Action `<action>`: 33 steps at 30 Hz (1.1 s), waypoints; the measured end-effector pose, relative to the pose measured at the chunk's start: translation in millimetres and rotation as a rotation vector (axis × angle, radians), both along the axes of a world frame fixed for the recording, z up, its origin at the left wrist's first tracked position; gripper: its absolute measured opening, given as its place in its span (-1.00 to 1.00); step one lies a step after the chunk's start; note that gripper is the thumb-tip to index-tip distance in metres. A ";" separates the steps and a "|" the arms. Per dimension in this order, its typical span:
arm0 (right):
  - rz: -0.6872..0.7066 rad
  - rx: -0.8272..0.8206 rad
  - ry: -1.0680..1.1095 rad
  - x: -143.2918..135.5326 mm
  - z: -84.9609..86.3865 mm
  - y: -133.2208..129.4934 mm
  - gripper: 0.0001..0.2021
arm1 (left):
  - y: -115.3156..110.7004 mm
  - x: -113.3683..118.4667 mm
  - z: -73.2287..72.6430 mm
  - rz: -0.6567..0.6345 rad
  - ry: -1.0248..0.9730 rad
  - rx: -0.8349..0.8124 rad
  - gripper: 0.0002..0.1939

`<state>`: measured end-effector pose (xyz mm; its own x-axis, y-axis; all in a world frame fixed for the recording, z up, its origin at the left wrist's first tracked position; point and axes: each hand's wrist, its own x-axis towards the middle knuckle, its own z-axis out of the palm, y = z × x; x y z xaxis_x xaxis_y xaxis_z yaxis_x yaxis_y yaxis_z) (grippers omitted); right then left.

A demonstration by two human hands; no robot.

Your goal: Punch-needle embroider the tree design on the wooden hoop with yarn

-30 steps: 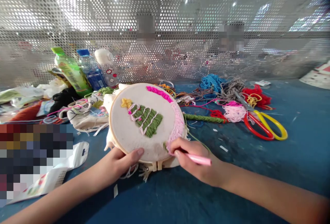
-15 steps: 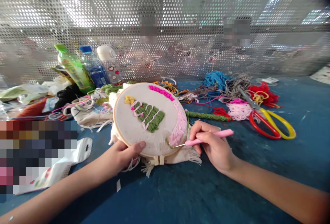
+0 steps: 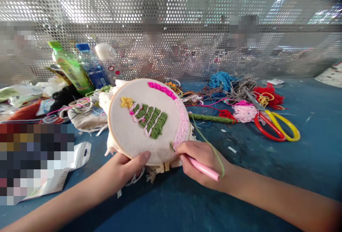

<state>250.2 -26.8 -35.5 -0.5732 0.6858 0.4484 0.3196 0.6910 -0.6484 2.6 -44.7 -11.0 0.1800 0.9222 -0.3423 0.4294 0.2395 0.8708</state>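
A round wooden embroidery hoop (image 3: pixel 114 132) holds white cloth with a green yarn tree (image 3: pixel 152 120), a yellow star and a pink and magenta curved band (image 3: pixel 181 118). My left hand (image 3: pixel 130 168) grips the hoop's lower left edge, thumb on the cloth. My right hand (image 3: pixel 201 164) is closed on a pink-handled punch tool (image 3: pixel 204 169) at the lower right of the cloth, by the end of the light pink band. The tool's tip is hidden by my fingers. A thin green yarn (image 3: pixel 211 145) runs from the tool's rear end back past the hoop.
Scissors with red and yellow handles (image 3: pixel 283 127) lie at the right near red, pink, grey and blue yarn (image 3: pixel 221 81). Bottles (image 3: pixel 71 68) stand at the back left before a perforated metal screen (image 3: pixel 187 18). A white packet (image 3: pixel 80 155) lies at the left.
My right hand has moved left and turned, bringing the tool against the cloth with its handle now pointing down and right. The hoop appears tilted more upright and slightly further left.
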 end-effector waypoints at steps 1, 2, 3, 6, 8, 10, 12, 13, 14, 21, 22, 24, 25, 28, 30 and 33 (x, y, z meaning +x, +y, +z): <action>-0.017 -0.091 0.016 -0.3 0.8 1.9 -0.89 | 0.9 0.8 -1.1 0.014 -0.012 -0.017 -0.49; -0.032 -0.207 0.044 0.2 1.9 3.9 -0.90 | 2.6 1.5 -1.9 0.022 -0.026 -0.041 -0.49; -0.046 -0.326 0.085 1.2 3.4 5.6 -0.90 | 5.1 2.0 -2.0 0.031 -0.034 -0.071 -0.49; -0.078 -0.568 0.234 6.4 7.4 7.9 -0.91 | 14.7 3.0 0.9 0.109 -0.003 -0.131 -0.52; -0.101 -0.593 0.331 9.7 8.4 7.2 -0.89 | 20.5 3.1 4.4 0.152 0.009 -0.144 -0.56; -0.119 -0.564 0.381 12.0 7.4 6.2 -0.88 | 24.4 3.0 7.2 0.172 0.002 -0.149 -0.60; -0.128 -0.536 0.388 13.1 5.0 6.0 -0.87 | 26.2 2.8 8.6 0.170 -0.009 -0.156 -0.61; -0.130 -0.524 0.382 13.3 3.8 6.2 -0.87 | 26.5 2.7 8.9 0.168 -0.004 -0.161 -0.61; -0.133 -0.511 0.376 13.3 2.8 6.5 -0.86 | 26.6 2.6 9.1 0.166 0.007 -0.168 -0.60; -0.133 -0.313 0.316 14.5 2.1 3.4 -0.84 | 26.6 2.0 11.3 0.093 0.061 -0.192 -0.51; -0.130 -0.279 0.304 15.0 1.9 2.6 -0.83 | 26.5 1.9 11.4 0.089 0.059 -0.192 -0.51; -0.125 -0.232 0.296 16.0 1.2 1.4 -0.82 | 26.4 1.9 11.0 0.088 0.053 -0.190 -0.50; -0.123 -0.220 0.300 16.4 0.7 1.1 -0.82 | 26.2 1.9 10.7 0.090 0.051 -0.188 -0.49; -0.098 -0.203 0.296 16.8 0.3 0.8 -0.83 | 25.5 2.2 9.8 0.094 0.050 -0.190 -0.47; -0.074 -0.179 0.280 16.3 0.8 0.7 -0.83 | 25.0 2.4 9.6 0.095 0.050 -0.190 -0.47; -0.071 -0.135 0.242 14.8 1.9 0.0 -0.83 | 24.6 2.1 9.7 0.098 0.052 -0.186 -0.49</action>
<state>265.0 -26.8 -33.6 -0.4091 0.7834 0.4679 0.1891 0.5744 -0.7965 4.8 -20.1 -1.3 0.0707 0.8543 -0.5149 0.4393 0.4368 0.7850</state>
